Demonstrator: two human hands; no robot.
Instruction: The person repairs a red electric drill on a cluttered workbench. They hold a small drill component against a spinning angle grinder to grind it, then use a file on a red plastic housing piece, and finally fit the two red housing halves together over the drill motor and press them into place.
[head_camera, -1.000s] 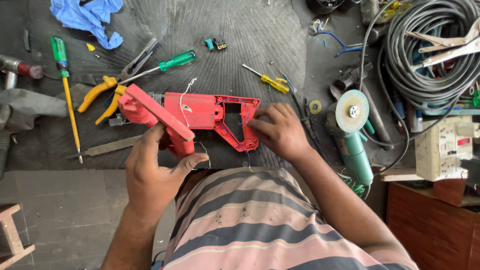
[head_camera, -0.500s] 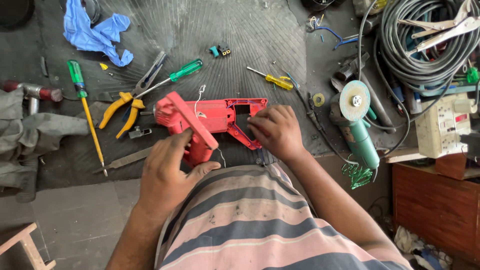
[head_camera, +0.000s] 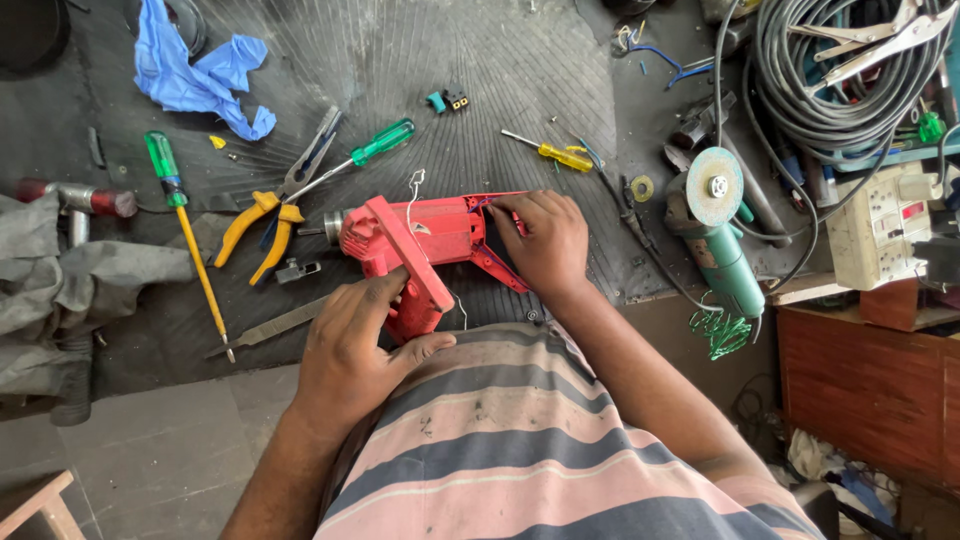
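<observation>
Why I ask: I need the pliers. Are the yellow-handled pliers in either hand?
No, the yellow-handled pliers lie on the mat, while both hands grip the red tool housing.

We could not see the right end of the red power-tool housing (head_camera: 425, 240), because the right hand (head_camera: 545, 240) lay over it and hid whatever its fingertips touched. The left hand (head_camera: 355, 345) covered the lower part of the housing's grip, and the striped shirt (head_camera: 520, 440) hid the mat's near edge below it. The coil of black cable (head_camera: 830, 70) was cut off by the top and right edges. The grey cloth (head_camera: 60, 290) ran past the left edge and covered part of a metal tool beneath. The small teal-and-black part (head_camera: 448, 100) was too small for us to identify. The wooden stool (head_camera: 35, 505) showed only a corner.
</observation>
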